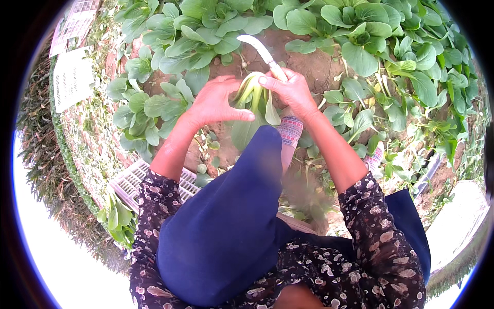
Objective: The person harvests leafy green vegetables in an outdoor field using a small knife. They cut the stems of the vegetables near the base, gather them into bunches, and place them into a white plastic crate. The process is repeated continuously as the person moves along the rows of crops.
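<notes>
My right hand [291, 90] is closed around the handle of a curved knife [256, 47], its pale blade pointing up and left. The thumb of that hand lies against the base of a leafy green vegetable [254, 90], like bok choy, whose leaves hang down over bare soil. Just left of the same plant is my left hand [220, 101], thumb and fingers spread apart around its side; whether it touches the stalks is hard to tell. My raised knee, in dark blue cloth, covers part of the leaves.
Rows of growing leafy greens [362, 31] stand ahead and to both sides. A plastic crate [131, 179] sits by my left elbow, with picked greens [115, 216] beside it. Pale crates [73, 77] lie far left, and another [457, 220] at lower right. Cut leaves litter the soil at right.
</notes>
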Action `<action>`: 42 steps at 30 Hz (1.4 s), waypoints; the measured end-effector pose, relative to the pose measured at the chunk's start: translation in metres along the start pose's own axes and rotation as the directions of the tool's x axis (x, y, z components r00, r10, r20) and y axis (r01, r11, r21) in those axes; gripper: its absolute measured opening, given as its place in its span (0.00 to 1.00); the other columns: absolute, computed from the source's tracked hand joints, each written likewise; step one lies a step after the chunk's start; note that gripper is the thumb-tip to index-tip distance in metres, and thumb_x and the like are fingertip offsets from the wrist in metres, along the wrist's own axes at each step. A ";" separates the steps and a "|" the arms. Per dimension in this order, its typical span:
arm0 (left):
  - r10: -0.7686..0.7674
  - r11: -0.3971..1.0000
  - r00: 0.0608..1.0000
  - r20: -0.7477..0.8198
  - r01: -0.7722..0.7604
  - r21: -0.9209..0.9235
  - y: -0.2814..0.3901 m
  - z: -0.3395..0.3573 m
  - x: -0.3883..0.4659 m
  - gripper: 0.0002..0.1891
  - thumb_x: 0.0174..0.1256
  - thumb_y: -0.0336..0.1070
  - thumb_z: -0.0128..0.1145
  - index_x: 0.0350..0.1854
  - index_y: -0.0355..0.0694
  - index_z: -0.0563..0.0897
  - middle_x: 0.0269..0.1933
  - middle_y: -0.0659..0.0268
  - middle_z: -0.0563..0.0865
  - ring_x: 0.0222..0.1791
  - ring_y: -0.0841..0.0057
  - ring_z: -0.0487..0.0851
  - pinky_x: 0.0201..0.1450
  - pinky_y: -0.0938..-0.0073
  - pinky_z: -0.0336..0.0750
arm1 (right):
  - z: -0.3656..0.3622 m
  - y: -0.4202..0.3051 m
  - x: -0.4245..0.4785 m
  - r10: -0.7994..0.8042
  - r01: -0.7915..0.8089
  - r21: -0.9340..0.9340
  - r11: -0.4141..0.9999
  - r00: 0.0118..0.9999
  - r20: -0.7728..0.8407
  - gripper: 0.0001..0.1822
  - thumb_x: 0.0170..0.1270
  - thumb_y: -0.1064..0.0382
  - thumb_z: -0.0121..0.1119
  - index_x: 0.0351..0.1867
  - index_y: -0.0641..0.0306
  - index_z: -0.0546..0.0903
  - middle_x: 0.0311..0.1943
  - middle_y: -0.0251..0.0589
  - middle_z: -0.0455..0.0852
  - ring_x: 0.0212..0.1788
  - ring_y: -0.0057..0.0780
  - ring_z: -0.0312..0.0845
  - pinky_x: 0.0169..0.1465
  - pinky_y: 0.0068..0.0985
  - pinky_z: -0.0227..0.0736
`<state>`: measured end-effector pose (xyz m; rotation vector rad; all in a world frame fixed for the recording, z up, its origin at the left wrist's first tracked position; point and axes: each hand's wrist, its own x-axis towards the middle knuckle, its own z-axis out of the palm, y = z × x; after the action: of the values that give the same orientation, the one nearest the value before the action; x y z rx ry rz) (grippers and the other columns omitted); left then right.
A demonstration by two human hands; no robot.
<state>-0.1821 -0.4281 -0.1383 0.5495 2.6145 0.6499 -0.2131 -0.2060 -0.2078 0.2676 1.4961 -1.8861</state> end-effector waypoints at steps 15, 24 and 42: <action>-0.332 0.799 0.886 0.323 0.446 -0.403 -0.008 0.028 0.031 0.21 0.42 0.38 0.71 0.41 0.36 0.84 0.32 0.60 0.86 0.33 0.68 0.85 0.40 0.66 0.79 | -0.033 0.009 -0.019 0.152 -0.148 -0.188 0.971 0.988 0.004 0.09 0.62 0.59 0.72 0.38 0.59 0.86 0.25 0.26 0.82 0.22 0.10 0.66 0.25 0.17 0.59; 0.064 0.802 0.968 0.243 -0.195 0.565 0.019 -0.025 0.188 0.10 0.44 0.27 0.66 0.32 0.39 0.89 0.40 0.55 0.90 0.46 0.57 0.87 0.47 0.61 0.84 | -0.039 0.009 0.045 -0.427 0.178 -0.525 0.832 0.810 -0.401 0.24 0.71 0.47 0.61 0.41 0.72 0.86 0.28 0.45 0.89 0.33 0.36 0.86 0.43 0.33 0.78; -0.159 0.725 0.986 0.045 0.086 0.684 -0.047 -0.036 0.163 0.13 0.48 0.27 0.65 0.40 0.38 0.89 0.57 0.54 0.80 0.56 0.59 0.81 0.58 0.64 0.81 | -0.008 0.004 0.132 -0.688 0.458 -0.641 0.616 0.709 -0.155 0.16 0.69 0.56 0.59 0.49 0.65 0.83 0.45 0.55 0.88 0.46 0.57 0.84 0.54 0.45 0.76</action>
<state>-0.3494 -0.4055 -0.1771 0.5760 2.7048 -0.4208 -0.3093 -0.2513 -0.2872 -0.1814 2.6073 -1.7904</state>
